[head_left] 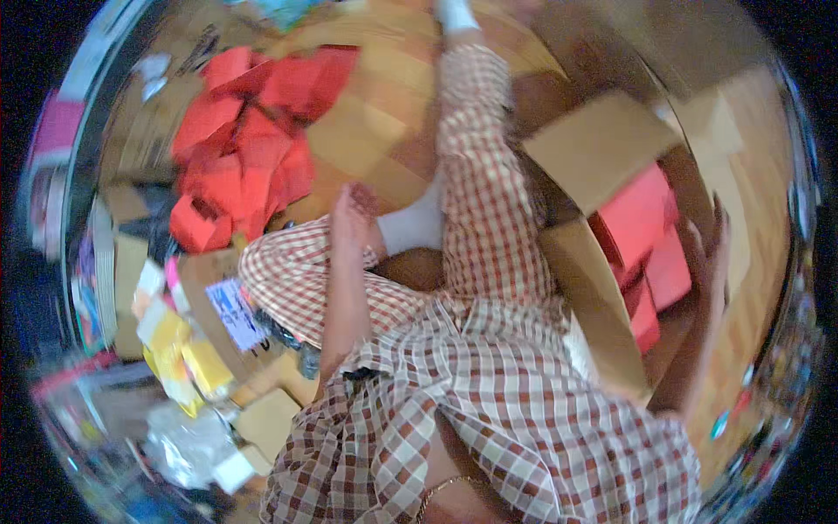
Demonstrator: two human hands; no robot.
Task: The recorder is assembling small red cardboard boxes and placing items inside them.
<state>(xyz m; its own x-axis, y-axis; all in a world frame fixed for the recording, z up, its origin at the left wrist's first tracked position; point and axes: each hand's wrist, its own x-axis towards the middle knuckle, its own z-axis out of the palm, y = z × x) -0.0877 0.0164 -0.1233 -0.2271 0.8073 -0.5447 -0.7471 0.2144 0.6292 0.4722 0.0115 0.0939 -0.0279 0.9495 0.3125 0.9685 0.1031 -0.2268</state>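
Observation:
My left hand [353,210] is beside my bent knee, close to the white sock [410,229]. Motion smears its fingers, and I make out nothing in it. On the right, my right hand [711,249] is at the far side of an open cardboard box [602,301], fingers apart and holding nothing visible. Several red box-like pieces [642,218] lie inside that box. A heap of similar red folded pieces [253,148], perhaps card or paper, lies on the floor to the left, beyond my knee.
My straight leg [480,166] stretches ahead between heap and box. At left are a printed carton [231,319], yellow packets [192,354] and a clear plastic bag [188,441]. Small clutter [759,445] lines the right rim. Wooden floor [367,122] shows between the red heap and my leg.

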